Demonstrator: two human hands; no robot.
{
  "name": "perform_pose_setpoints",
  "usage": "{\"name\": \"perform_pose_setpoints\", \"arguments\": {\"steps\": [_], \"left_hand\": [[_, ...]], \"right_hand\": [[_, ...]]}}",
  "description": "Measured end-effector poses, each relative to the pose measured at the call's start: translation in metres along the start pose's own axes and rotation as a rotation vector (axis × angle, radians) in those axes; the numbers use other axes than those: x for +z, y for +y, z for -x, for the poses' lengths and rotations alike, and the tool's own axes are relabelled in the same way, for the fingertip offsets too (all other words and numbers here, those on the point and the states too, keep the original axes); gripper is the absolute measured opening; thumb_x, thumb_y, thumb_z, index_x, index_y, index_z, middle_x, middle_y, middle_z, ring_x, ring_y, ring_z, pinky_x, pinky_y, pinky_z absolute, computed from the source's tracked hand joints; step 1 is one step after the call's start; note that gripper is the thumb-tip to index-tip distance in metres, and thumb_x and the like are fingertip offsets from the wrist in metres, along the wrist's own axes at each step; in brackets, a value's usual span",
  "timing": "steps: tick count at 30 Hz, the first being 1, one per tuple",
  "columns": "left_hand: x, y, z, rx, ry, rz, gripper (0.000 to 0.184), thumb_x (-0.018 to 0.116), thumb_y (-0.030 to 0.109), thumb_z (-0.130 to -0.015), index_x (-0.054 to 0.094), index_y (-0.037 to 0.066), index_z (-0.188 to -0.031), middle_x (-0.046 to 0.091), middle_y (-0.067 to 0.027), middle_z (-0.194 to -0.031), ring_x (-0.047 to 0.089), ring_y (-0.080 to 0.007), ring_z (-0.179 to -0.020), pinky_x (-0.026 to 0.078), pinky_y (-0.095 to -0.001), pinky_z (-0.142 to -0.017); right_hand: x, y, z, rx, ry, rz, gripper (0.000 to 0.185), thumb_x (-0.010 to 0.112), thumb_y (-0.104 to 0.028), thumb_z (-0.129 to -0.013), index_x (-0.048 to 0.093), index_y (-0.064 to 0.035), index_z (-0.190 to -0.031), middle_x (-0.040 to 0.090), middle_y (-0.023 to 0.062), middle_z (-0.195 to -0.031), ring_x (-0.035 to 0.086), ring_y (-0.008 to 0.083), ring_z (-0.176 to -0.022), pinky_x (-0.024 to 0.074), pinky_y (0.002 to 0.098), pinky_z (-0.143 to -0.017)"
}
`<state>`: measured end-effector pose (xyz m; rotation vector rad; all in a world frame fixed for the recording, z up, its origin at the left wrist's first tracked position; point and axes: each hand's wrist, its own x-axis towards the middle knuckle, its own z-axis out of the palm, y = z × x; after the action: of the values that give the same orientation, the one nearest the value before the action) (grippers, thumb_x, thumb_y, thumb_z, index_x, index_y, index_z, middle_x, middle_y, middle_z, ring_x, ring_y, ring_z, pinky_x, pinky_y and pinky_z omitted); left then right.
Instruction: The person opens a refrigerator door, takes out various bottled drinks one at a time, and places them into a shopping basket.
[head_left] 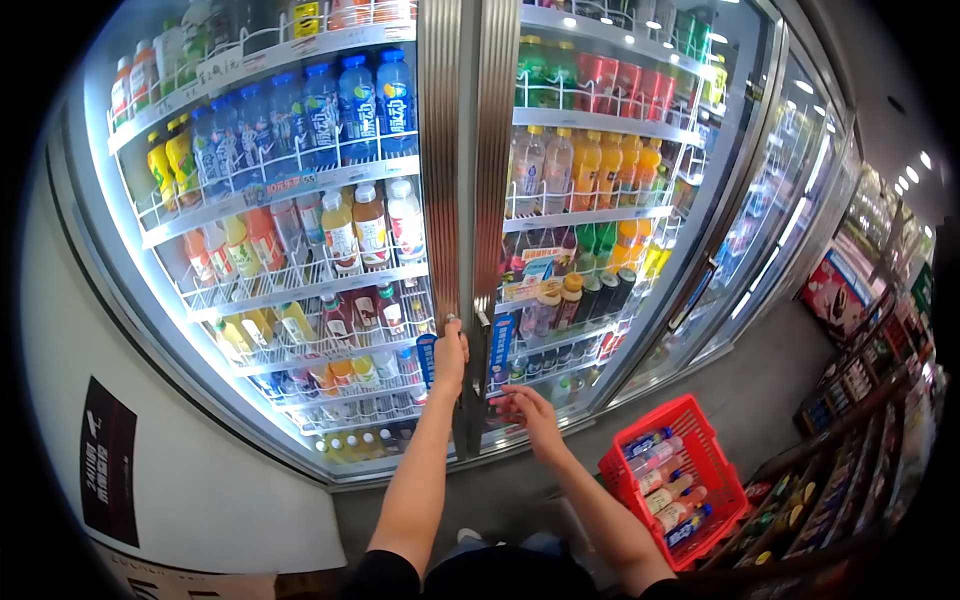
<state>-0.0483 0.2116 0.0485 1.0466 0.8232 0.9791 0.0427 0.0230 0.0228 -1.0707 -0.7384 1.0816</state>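
Note:
My left hand (451,360) is wrapped round the handle of the left glass fridge door, at the metal door frame (440,200). Lower and to the right, my right hand (525,415) hovers by the right fridge door with its fingers apart and nothing in them. The right door's handle (483,318) is a little above it. Behind the left door stand blue drink bottles (357,108) and several rows of juice bottles (371,228). Orange drink bottles (586,165) and red cans (597,80) fill shelves on the right.
A red shopping basket (652,416) with several bottles (672,490) in it is at the lower right. Beyond it, stocked store shelves (850,470) line the aisle. More glass fridge doors (770,230) continue along the right. A white wall panel (190,470) is at the left.

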Motion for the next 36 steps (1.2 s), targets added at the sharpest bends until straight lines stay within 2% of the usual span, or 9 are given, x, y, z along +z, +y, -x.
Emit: {"name": "perform_pose_setpoints", "arguments": {"steps": [6, 7, 8, 10, 18, 24, 26, 29, 36], "left_hand": [[0.005, -0.005, 0.000, 0.033, 0.084, -0.011, 0.050, 0.044, 0.047, -0.094, 0.033, 0.018, -0.055, 0.030, 0.0038, -0.049, 0.032, -0.0111, -0.044, 0.030, -0.0285, -0.049], [0.005, -0.004, 0.002, 0.028, 0.081, 0.024, 0.051, 0.045, 0.044, -0.095, 0.036, 0.018, -0.053, 0.030, 0.0042, -0.049, 0.030, -0.0106, -0.044, 0.025, -0.0297, -0.047], [0.006, -0.003, 0.004, 0.047, 0.076, -0.003, 0.052, 0.044, 0.045, -0.095, 0.035, 0.017, -0.052, 0.031, 0.0034, -0.048, 0.030, -0.0113, -0.044, 0.025, -0.0303, -0.047], [0.006, -0.004, 0.002, 0.042, 0.099, -0.034, 0.054, 0.043, 0.045, -0.094, 0.034, 0.016, -0.050, 0.031, 0.0025, -0.047, 0.031, -0.0123, -0.044, 0.026, -0.0308, -0.048], [0.018, -0.008, -0.004, 0.084, 0.236, -0.074, 0.056, 0.041, 0.045, -0.095, 0.033, 0.016, -0.048, 0.030, 0.0022, -0.046, 0.032, -0.0123, -0.042, 0.025, -0.0311, -0.046], [0.017, -0.010, -0.007, 0.086, 0.222, -0.070, 0.053, 0.036, 0.045, -0.097, 0.037, 0.015, -0.053, 0.031, 0.0028, -0.047, 0.032, -0.0110, -0.041, 0.024, -0.0306, -0.043], [0.018, -0.010, -0.006, 0.092, 0.215, -0.027, 0.047, 0.037, 0.045, -0.097, 0.042, 0.014, -0.062, 0.033, 0.0029, -0.049, 0.033, -0.0113, -0.043, 0.027, -0.0301, -0.044], [0.015, -0.016, -0.009, 0.100, 0.202, -0.026, 0.046, 0.038, 0.046, -0.096, 0.043, 0.014, -0.064, 0.032, 0.0036, -0.049, 0.032, -0.0109, -0.042, 0.026, -0.0297, -0.043], [0.020, -0.016, -0.002, 0.103, 0.280, -0.033, 0.052, 0.039, 0.047, -0.096, 0.039, 0.016, -0.055, 0.031, 0.0043, -0.048, 0.031, -0.0106, -0.040, 0.023, -0.0303, -0.041]], "right_hand": [[-0.021, -0.012, 0.031, -0.031, -0.022, -0.023, 0.031, 0.045, -0.020, -0.103, 0.058, -0.0044, -0.126, 0.066, 0.0087, -0.108, 0.064, 0.0148, -0.096, 0.0507, 0.0275, -0.083], [-0.025, -0.013, 0.037, -0.038, -0.038, -0.025, 0.031, 0.045, -0.020, -0.103, 0.058, -0.0040, -0.127, 0.066, 0.0086, -0.108, 0.063, 0.0145, -0.097, 0.0504, 0.0273, -0.083], [-0.028, -0.014, 0.042, -0.039, -0.034, -0.034, 0.031, 0.045, -0.020, -0.103, 0.058, -0.0040, -0.127, 0.066, 0.0086, -0.108, 0.063, 0.0145, -0.097, 0.0504, 0.0273, -0.083], [-0.034, -0.021, 0.047, -0.104, -0.093, 0.088, 0.032, 0.045, -0.020, -0.103, 0.057, -0.0028, -0.127, 0.066, 0.0083, -0.108, 0.062, 0.0143, -0.097, 0.0496, 0.0267, -0.084], [-0.055, -0.054, 0.031, -0.122, -0.139, 0.145, 0.033, 0.046, -0.021, -0.102, 0.056, -0.0025, -0.128, 0.066, 0.0096, -0.111, 0.064, 0.0169, -0.101, 0.0510, 0.0295, -0.083], [-0.044, -0.047, -0.009, -0.117, -0.136, -0.007, 0.036, 0.046, -0.022, -0.102, 0.053, -0.0015, -0.131, 0.064, 0.0111, -0.117, 0.062, 0.0182, -0.109, 0.0497, 0.0311, -0.086], [-0.038, -0.048, -0.014, -0.109, -0.165, 0.013, 0.038, 0.046, -0.022, -0.102, 0.050, -0.0017, -0.134, 0.062, 0.0121, -0.123, 0.060, 0.0191, -0.113, 0.0493, 0.0315, -0.089], [-0.029, -0.051, -0.008, -0.116, -0.161, -0.016, 0.042, 0.047, -0.025, -0.101, 0.048, -0.0020, -0.137, 0.055, 0.0153, -0.133, 0.057, 0.0215, -0.119, 0.0472, 0.0336, -0.096], [-0.033, -0.055, 0.011, -0.097, -0.159, -0.030, 0.041, 0.048, -0.025, -0.101, 0.048, -0.0028, -0.136, 0.057, 0.0128, -0.132, 0.056, 0.0212, -0.120, 0.0466, 0.0343, -0.097]]}}
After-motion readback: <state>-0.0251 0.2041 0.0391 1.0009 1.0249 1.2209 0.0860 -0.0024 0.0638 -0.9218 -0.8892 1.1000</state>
